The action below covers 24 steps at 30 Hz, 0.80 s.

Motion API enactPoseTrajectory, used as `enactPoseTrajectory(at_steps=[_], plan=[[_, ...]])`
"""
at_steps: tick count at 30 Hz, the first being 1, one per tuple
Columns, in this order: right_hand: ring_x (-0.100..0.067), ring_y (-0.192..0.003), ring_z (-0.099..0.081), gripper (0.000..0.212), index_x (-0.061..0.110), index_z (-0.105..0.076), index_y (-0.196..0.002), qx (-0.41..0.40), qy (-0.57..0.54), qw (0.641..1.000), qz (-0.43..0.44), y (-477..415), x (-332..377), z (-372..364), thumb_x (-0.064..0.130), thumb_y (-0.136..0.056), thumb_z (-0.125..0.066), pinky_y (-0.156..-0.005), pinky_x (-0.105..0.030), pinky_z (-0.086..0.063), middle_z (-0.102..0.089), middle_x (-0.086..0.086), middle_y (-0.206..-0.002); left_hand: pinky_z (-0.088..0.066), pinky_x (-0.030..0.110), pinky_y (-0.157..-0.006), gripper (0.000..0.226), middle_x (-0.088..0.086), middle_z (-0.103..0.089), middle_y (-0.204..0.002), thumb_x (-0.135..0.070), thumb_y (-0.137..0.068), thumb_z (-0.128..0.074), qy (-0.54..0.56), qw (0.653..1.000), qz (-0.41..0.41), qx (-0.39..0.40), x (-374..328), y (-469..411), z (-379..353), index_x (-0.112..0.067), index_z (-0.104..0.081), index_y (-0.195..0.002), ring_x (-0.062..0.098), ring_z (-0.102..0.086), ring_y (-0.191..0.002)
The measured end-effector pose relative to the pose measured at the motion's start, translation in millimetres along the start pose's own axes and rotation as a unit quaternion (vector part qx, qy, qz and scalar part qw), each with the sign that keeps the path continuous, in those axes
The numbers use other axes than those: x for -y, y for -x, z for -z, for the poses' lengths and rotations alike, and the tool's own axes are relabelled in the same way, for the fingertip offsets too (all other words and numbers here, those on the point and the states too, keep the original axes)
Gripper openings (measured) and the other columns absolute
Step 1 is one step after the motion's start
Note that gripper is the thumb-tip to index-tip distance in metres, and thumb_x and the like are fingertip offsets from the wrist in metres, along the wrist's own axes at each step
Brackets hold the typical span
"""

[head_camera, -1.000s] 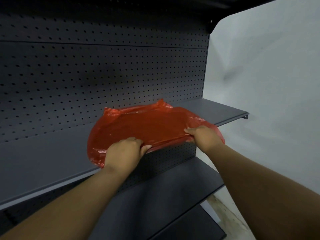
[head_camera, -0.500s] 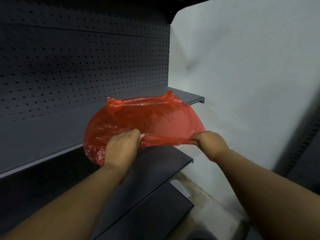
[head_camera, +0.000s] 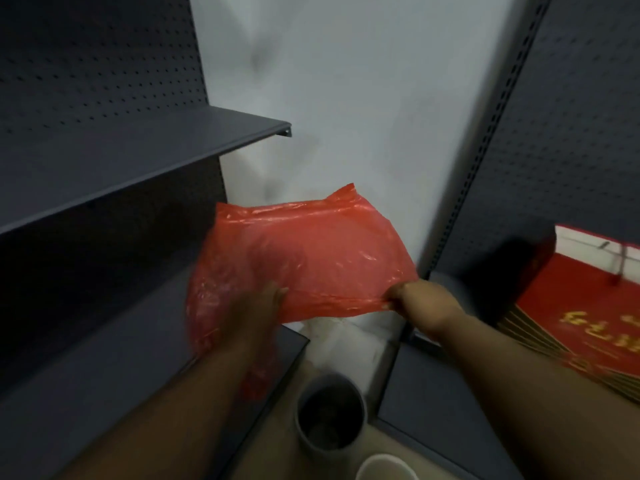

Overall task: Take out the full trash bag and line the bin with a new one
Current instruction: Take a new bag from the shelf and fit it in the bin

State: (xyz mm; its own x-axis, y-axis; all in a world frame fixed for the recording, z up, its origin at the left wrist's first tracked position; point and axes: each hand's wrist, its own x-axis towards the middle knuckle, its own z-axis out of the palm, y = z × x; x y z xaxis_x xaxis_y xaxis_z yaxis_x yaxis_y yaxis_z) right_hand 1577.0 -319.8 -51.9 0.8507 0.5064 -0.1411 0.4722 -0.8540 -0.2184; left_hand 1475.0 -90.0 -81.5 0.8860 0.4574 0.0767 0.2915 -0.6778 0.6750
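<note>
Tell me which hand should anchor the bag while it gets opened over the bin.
Right, probably. The right hand pinches the bag by its near edge, above the bin; the left hand is blurred, its grip unclear.

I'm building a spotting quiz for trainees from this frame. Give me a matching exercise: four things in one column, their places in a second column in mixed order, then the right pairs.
Things
1. red plastic bag
2. bin
3. red paper bags
4. shelf

Places
A. on the floor, below the hands
B. fixed to the pegboard at upper left
C. pinched at its edge by the right hand
D. lying at the far right

Pairs: 1-C, 2-A, 3-D, 4-B
</note>
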Motion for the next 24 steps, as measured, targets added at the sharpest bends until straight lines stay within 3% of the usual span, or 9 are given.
enactPoseTrajectory(at_steps=[3,7,12,15,19,21,24], plan=[[-0.024,-0.086,-0.054,0.012,0.015,-0.065,-0.089,0.015,-0.022,0.999,-0.04,11,-16,-21,0.017,-0.088,-0.053,-0.07,-0.027,-0.036,-0.058,-0.005,-0.094,-0.027,0.032,-0.062,0.036,0.017,-0.059,-0.091,-0.034,-0.098,-0.035,-0.063,0.997,-0.019,0.038,16,-6,-33,-0.022,-0.03,-0.064,0.03,-0.054,-0.08],[-0.024,-0.094,-0.053,0.019,0.019,-0.066,-0.104,0.033,-0.001,0.998,-0.058,14,-27,-58,0.02,-0.09,-0.053,-0.073,-0.024,-0.033,-0.06,-0.007,-0.11,-0.031,0.032,-0.063,0.039,0.016,-0.063,-0.091,-0.037,-0.096,-0.036,-0.084,0.993,-0.039,0.075,43,-14,-67,-0.022,-0.029,-0.061,0.032,-0.058,-0.079],[-0.027,-0.102,-0.056,0.02,0.021,-0.065,-0.102,0.06,-0.008,0.993,-0.106,10,-27,-105,0.024,-0.089,-0.052,-0.074,-0.025,-0.033,-0.061,-0.007,-0.116,-0.035,0.028,-0.064,0.034,0.013,-0.063,-0.089,-0.036,-0.095,-0.041,-0.063,0.989,-0.034,0.126,75,-28,-101,-0.023,-0.04,-0.063,0.028,-0.056,-0.079],[-0.028,-0.101,-0.057,0.019,0.021,-0.065,-0.102,0.072,-0.012,0.988,-0.135,5,-25,-133,0.024,-0.089,-0.052,-0.074,-0.026,-0.035,-0.062,-0.008,-0.115,-0.038,0.018,-0.058,0.026,0.003,-0.063,-0.088,-0.038,-0.092,-0.045,-0.008,0.988,0.026,0.149,95,-36,-119,-0.021,-0.056,-0.077,0.016,-0.05,-0.074],[-0.028,-0.106,-0.059,0.023,0.029,-0.064,-0.109,0.105,0.003,0.984,-0.146,0,-30,-164,0.029,-0.091,-0.049,-0.079,-0.029,-0.042,-0.063,-0.007,-0.119,-0.049,0.039,-0.077,0.029,0.005,-0.062,-0.087,-0.039,-0.09,-0.045,-0.027,0.984,0.018,0.177,120,-44,-148,-0.026,-0.042,-0.064,0.024,-0.057,-0.08],[-0.027,-0.109,-0.059,0.025,0.032,-0.063,-0.112,0.116,0.015,0.982,-0.149,-2,-37,-175,0.032,-0.093,-0.048,-0.083,-0.028,-0.044,-0.063,-0.005,-0.121,-0.048,0.043,-0.078,0.032,0.005,-0.06,-0.082,-0.039,-0.091,-0.044,-0.044,0.979,0.002,0.197,128,-42,-165,-0.023,-0.042,-0.064,0.026,-0.057,-0.078],[-0.026,-0.111,-0.059,0.026,0.032,-0.062,-0.114,0.124,0.019,0.98,-0.155,-7,-51,-196,0.033,-0.094,-0.046,-0.085,-0.029,-0.046,-0.063,-0.003,-0.123,-0.049,0.044,-0.079,0.032,-0.001,-0.056,-0.074,-0.049,-0.085,-0.042,0.001,0.972,0.05,0.228,151,-43,-203,-0.026,-0.048,-0.064,0.024,-0.056,-0.073]])
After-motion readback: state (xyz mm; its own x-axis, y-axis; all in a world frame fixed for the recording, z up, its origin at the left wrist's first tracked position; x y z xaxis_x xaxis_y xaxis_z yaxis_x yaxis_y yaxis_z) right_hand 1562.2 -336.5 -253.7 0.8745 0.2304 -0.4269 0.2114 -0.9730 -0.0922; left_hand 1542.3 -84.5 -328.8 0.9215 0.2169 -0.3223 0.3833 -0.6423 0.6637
